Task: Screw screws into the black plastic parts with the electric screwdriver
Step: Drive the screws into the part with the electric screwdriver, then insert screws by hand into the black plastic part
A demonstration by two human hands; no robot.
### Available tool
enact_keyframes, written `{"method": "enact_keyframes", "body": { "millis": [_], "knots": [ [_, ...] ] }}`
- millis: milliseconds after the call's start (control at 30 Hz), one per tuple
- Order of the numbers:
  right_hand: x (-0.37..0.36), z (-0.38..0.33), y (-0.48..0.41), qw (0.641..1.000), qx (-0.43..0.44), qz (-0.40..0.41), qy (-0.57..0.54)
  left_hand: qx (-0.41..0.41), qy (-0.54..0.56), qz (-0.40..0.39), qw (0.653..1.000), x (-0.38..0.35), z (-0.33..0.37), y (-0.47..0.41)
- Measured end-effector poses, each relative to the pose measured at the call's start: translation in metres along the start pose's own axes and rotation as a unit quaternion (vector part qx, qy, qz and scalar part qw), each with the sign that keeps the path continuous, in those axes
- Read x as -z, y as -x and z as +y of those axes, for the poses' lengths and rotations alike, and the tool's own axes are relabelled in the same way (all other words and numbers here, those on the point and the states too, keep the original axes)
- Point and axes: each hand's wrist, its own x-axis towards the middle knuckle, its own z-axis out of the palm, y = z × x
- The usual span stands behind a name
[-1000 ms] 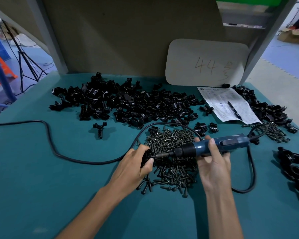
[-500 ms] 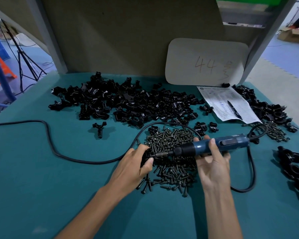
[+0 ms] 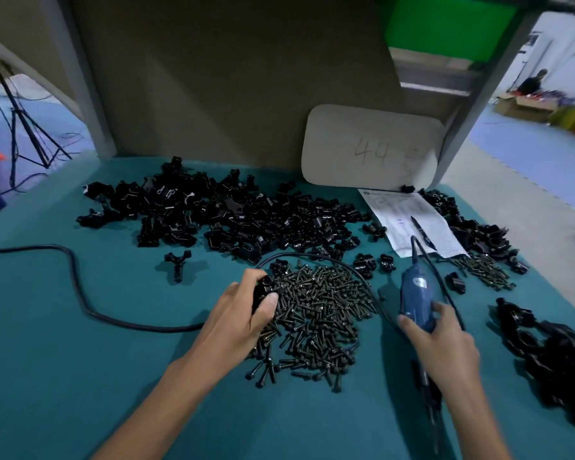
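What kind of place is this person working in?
Probably an assembly bench in a workshop or small factory: a heap of black plastic parts and a pile of screws lie on the teal table, and the right hand holds a corded electric screwdriver.

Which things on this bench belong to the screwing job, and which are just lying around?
Job: electric screwdriver in right hand, black plastic part in left hand, screw pile, heap of black parts.
Lying about: paper sheet, pen, white board.
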Motion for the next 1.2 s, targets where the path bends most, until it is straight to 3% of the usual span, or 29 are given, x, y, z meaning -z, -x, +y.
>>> {"method": "enact_keyframes", "body": {
  "millis": [100, 133, 200, 267, 367, 533, 600, 667, 733, 800, 900, 1100, 1200],
  "knots": [
    [0.003, -0.004, 0.003, 0.989, 0.060, 0.028, 0.134, 0.002, -0.006, -0.003, 1.000, 0.006, 0.006, 0.002],
    [0.007, -0.013, 0.007, 0.986, 0.094, 0.054, 0.129, 0.001, -0.009, -0.006, 1.000, 0.008, 0.008, 0.003],
    [0.014, -0.044, 0.025, 0.986, 0.160, 0.034, -0.029, -0.008, -0.009, -0.006, 1.000, 0.010, 0.014, 0.004],
    [0.010, -0.080, 0.050, 0.948, 0.215, -0.103, -0.210, -0.027, -0.011, -0.009, 1.000, 0.011, 0.021, 0.004],
    [-0.013, -0.114, 0.076, 0.898, 0.266, -0.209, -0.283, -0.061, -0.032, -0.024, 0.997, 0.011, 0.033, 0.002],
    [-0.027, -0.116, 0.070, 0.910, 0.219, -0.169, -0.310, -0.051, -0.052, -0.034, 0.997, 0.019, 0.030, 0.009],
    [-0.025, -0.107, 0.059, 0.936, 0.244, -0.166, -0.193, -0.031, -0.046, -0.039, 0.998, 0.023, 0.028, 0.011],
    [-0.026, -0.101, 0.058, 0.939, 0.271, -0.187, -0.103, -0.019, -0.044, -0.055, 0.997, 0.025, 0.029, 0.011],
    [-0.029, -0.101, 0.064, 0.915, 0.251, -0.249, -0.196, -0.023, -0.045, -0.075, 0.996, 0.025, 0.035, 0.010],
    [-0.033, -0.105, 0.074, 0.862, 0.220, -0.315, -0.332, -0.027, -0.053, -0.096, 0.994, 0.024, 0.043, 0.008],
    [-0.031, -0.108, 0.080, 0.824, 0.181, -0.318, -0.432, 0.003, -0.027, -0.112, 0.993, 0.028, 0.052, 0.009],
    [-0.015, -0.115, 0.089, 0.763, 0.156, -0.337, -0.530, 0.018, 0.062, -0.064, 0.996, 0.058, 0.082, 0.012],
    [-0.004, -0.120, 0.094, 0.759, 0.173, -0.308, -0.547, 0.001, 0.073, -0.001, 0.997, 0.074, 0.097, 0.012]
  ]
}}
